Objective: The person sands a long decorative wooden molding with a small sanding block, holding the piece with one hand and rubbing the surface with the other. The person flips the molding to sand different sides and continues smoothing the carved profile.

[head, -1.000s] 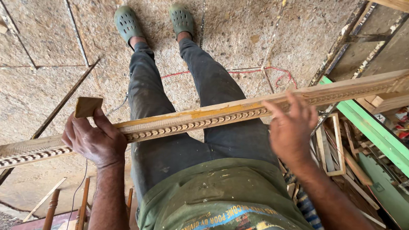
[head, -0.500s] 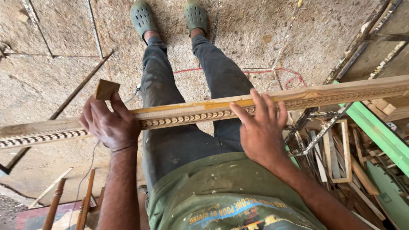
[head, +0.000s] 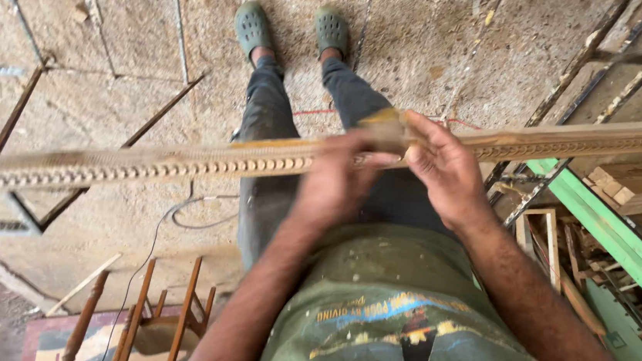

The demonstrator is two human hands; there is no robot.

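Long carved wooden moulding (head: 183, 164) runs across in front of the person's body, slightly tilted, its far right end higher. Beaded carving along the face that looks toward the camera.

Left hand (head: 332, 185) sits at mid-length of the moulding, blurred; fingers look curled against the strip with a small tan piece at the fingertips (head: 387, 128), likely a sanding block, but too smeared to say whether it's gripped or how closed the hand is. Right hand (head: 445, 172) is just beside the left, touching it, fingers wrapped closed around the moulding.

No surface under the work: the strip is held in the air above the legs.

Room, relative to the hands:
- Below and beyond: rough concrete floor (head: 102, 30) with dark joint lines, dusty. The person's feet in green clogs (head: 253, 27) stand on it, dark trousers.
- Right of the right hand: green painted beam (head: 610, 237) running diagonally, with a heap of wood offcuts and small frames (head: 544, 239) beside it; a paint-spattered ladder (head: 577, 79) lies further out.
- Left of the left hand: metal frame bars (head: 9, 122) lying on the floor.
- Near the body on the left: brown wooden chair frame (head: 162, 314) and a thin cable (head: 171, 218) trailing over the floor.
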